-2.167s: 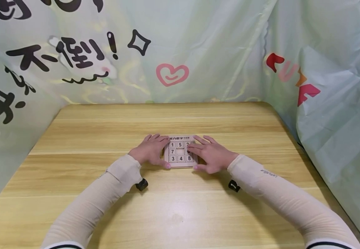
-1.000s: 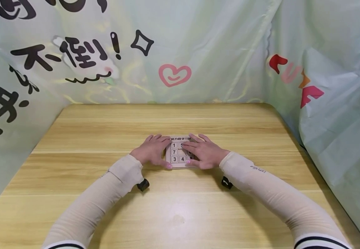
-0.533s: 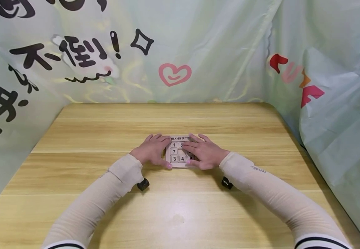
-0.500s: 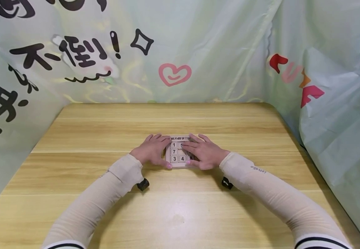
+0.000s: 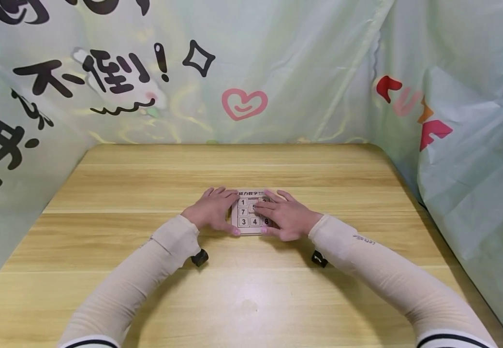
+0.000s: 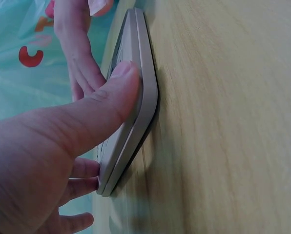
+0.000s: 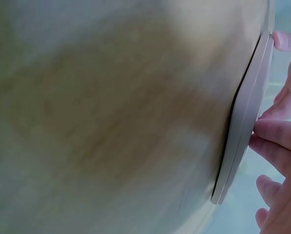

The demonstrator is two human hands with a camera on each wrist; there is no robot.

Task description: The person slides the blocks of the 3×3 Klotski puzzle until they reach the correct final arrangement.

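A sliding number puzzle (image 5: 247, 231) lies flat on the table, its tiles in a pale square frame. My left hand (image 5: 211, 210) holds its left side, thumb on the near corner and fingers at the far corner; the left wrist view shows the thumb (image 6: 121, 92) over the edge. From the right, my right hand (image 5: 290, 220) reaches over the board with extended fingers. One fingertip touches the 5 tile (image 5: 252, 207), which sits below the top row. The right thumb rests at the near edge. Tiles 1, 7, 3, 4 and 8 show; the hand covers the middle right tile.
The wooden table (image 5: 251, 290) stretches around the puzzle. Behind it and to both sides hangs a pale printed curtain (image 5: 303, 72) with black characters and a pink heart. A dark wrist camera (image 5: 199, 258) sits under the left cuff, another (image 5: 319, 258) under the right.
My right hand first moved left over the board, then drew slightly toward me. The 5 tile has slid from the top row down toward the middle gap. The left hand keeps its hold.
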